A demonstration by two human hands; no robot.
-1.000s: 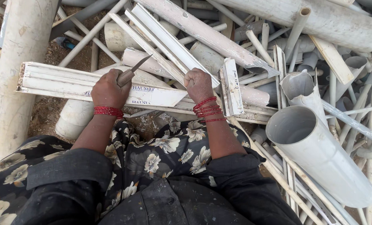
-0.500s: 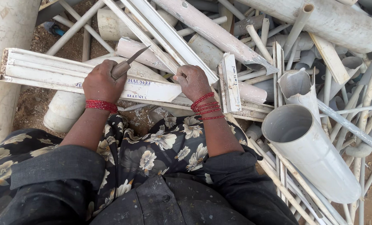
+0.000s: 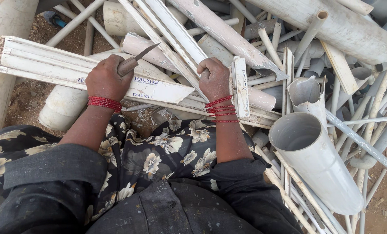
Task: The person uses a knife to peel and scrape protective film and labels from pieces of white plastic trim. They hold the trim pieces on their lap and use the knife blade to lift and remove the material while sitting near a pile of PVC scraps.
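Two bare hands, each with red bangles at the wrist, work over a heap of white plastic pipes and strips seen from above. The left hand [image 3: 108,79], left of centre, is closed in a fist around a knife [image 3: 138,57] whose blade points toward the upper right, and it rests on a long white ribbed strip [image 3: 46,65] running from the upper left toward the centre. The right hand [image 3: 213,79], at centre, is curled shut on the strip's right end, and a wide grey pipe [image 3: 315,160] lies at right.

Heaped pipes [image 3: 315,164] crowd right; bare ground [image 3: 24,97] left
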